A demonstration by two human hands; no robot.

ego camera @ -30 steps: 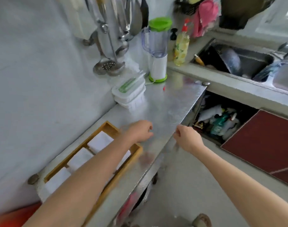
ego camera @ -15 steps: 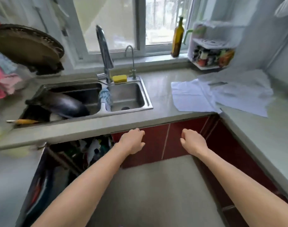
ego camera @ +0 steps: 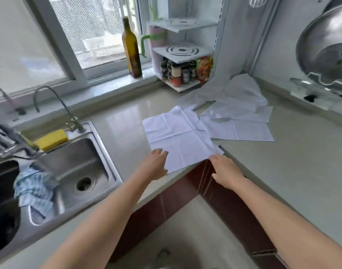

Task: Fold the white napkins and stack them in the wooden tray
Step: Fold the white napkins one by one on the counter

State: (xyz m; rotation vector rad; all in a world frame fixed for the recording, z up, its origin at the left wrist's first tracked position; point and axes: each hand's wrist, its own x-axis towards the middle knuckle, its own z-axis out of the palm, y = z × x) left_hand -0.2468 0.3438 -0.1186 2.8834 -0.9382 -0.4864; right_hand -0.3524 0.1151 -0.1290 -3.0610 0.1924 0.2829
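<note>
White napkin (ego camera: 178,138) now lies spread beside the sink (ego camera: 73,171), left hand (ego camera: 156,164) and right hand (ego camera: 222,169) arriving with relaxed, empty fingers, folding imminent.

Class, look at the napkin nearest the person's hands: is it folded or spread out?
Spread out. The napkin lies flat as one open sheet on the counter, old crease lines showing; the left hand and right hand are at its near edge.

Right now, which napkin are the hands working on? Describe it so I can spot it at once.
Find the inner corner of the L-shaped counter, right of the sink. The flat napkin lies there, its near edge at the counter lip, the left hand and right hand at its near corners. Unlike the rumpled napkins behind, it lies spread square.
</note>
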